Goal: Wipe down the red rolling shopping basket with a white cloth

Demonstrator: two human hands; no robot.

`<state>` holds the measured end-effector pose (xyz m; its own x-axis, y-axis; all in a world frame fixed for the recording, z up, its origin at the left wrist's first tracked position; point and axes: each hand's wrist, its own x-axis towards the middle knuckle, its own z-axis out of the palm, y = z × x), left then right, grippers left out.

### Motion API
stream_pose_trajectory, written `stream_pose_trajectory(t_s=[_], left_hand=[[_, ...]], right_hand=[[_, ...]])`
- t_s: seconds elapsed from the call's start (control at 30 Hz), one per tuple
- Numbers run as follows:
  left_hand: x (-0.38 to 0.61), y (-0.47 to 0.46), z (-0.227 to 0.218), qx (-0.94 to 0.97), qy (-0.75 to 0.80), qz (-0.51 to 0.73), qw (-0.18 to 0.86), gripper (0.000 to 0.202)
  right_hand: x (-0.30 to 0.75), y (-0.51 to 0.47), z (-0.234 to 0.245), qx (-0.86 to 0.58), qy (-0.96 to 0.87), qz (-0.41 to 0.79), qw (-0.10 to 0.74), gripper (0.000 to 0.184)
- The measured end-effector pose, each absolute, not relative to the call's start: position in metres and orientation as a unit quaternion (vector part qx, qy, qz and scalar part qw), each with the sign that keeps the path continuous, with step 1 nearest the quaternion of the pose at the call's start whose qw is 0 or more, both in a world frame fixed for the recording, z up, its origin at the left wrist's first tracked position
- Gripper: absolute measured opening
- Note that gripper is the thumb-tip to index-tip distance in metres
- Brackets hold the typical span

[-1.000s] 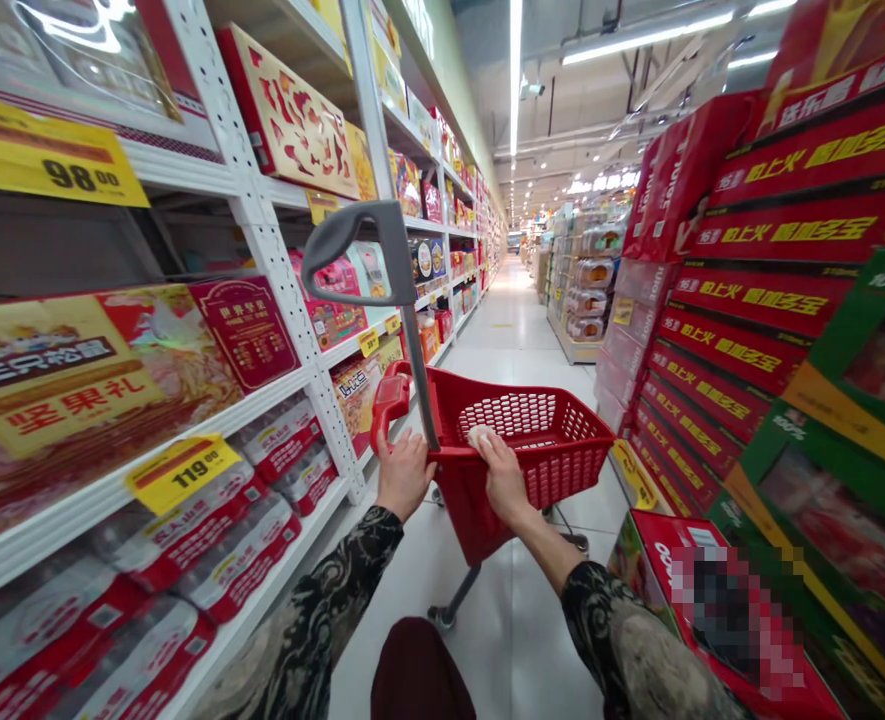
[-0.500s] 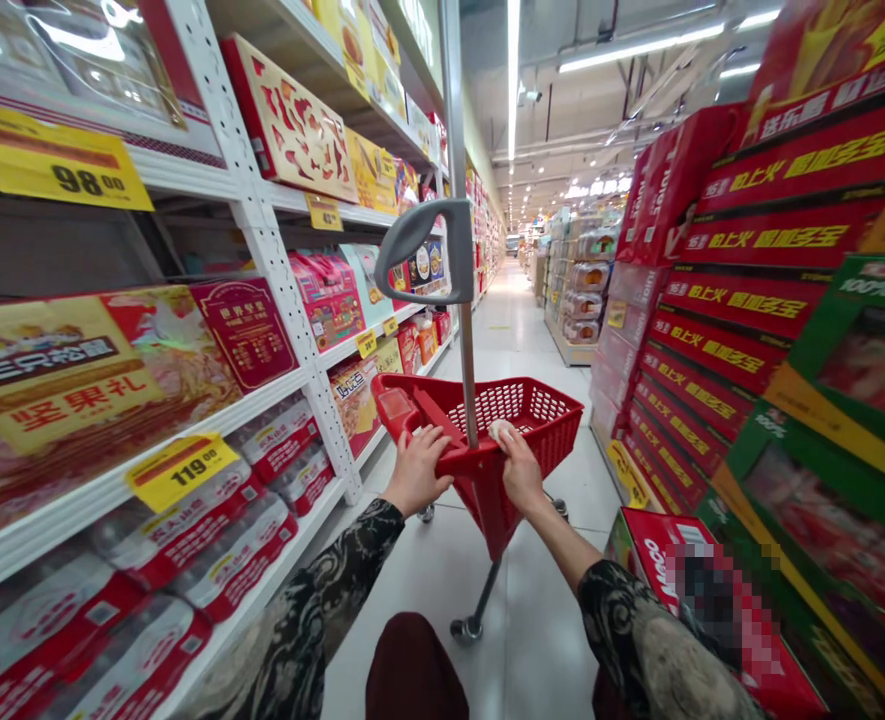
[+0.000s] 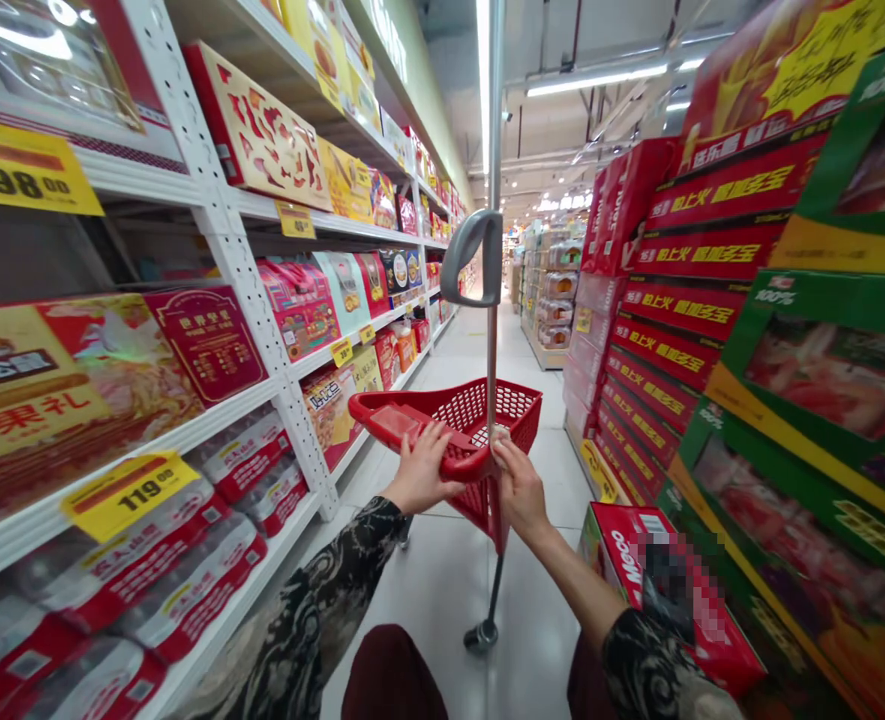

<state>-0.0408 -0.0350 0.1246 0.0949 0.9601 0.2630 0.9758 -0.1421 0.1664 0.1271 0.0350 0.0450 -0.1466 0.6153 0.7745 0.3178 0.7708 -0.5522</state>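
A red plastic shopping basket (image 3: 472, 415) on wheels stands in the aisle right in front of me, turned so one corner faces me. Its grey pull handle (image 3: 473, 258) rises upright from the near rim. My left hand (image 3: 421, 468) is closed over the basket's near rim, left of the handle pole. My right hand (image 3: 518, 485) grips the same rim just right of the pole. The basket looks empty. Both my sleeves are dark with a pale pattern.
White shelves (image 3: 209, 410) with boxed gift packs and yellow price tags (image 3: 133, 494) line the left. Stacked red and green cartons (image 3: 719, 330) wall the right, with a red box (image 3: 667, 590) low by my right arm. The tiled aisle (image 3: 487, 340) runs ahead.
The basket has swung round to the left and come closer, its handle now upright. Both hands stayed on the rim and moved nearer together. My view has shifted slightly right.
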Motion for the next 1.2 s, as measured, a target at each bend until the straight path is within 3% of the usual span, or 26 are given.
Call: stream_pose_trajectory(t_s=[0.23, 0.43, 0.6, 0.73, 0.9, 1.03, 1.2], left_hand=[[-0.033, -0.026, 0.115, -0.747, -0.649, -0.139, 0.037, 0.066], [-0.005, -0.02, 0.116, -0.737, -0.658, -0.147, 0.044, 0.059], [-0.015, -0.024, 0.119, -0.735, -0.658, -0.152, 0.061, 0.068], [-0.026, -0.027, 0.115, -0.672, -0.718, -0.15, 0.103, 0.074], [-0.01, -0.027, 0.109, -0.648, -0.738, -0.139, 0.128, 0.075], [-0.01, -0.029, 0.109, -0.67, -0.717, -0.144, 0.126, 0.073], [-0.032, -0.027, 0.109, -0.642, -0.741, -0.16, 0.118, 0.069]], right_hand=[[0.145, 0.038, 0.073, -0.294, -0.77, 0.131, 0.551, 0.038], [0.158, 0.051, 0.087, -0.269, -0.81, 0.181, 0.489, 0.045], [0.178, 0.067, 0.099, -0.333, -0.808, 0.19, 0.447, 0.032], [0.175, 0.052, 0.104, -0.348, -0.794, 0.181, 0.464, 0.035], [0.143, 0.009, 0.101, -0.322, -0.806, 0.075, 0.491, 0.048], [0.148, 0.003, 0.089, -0.335, -0.809, 0.012, 0.482, 0.047], [0.195, 0.029, 0.076, -0.403, -0.762, 0.017, 0.507, 0.046]])
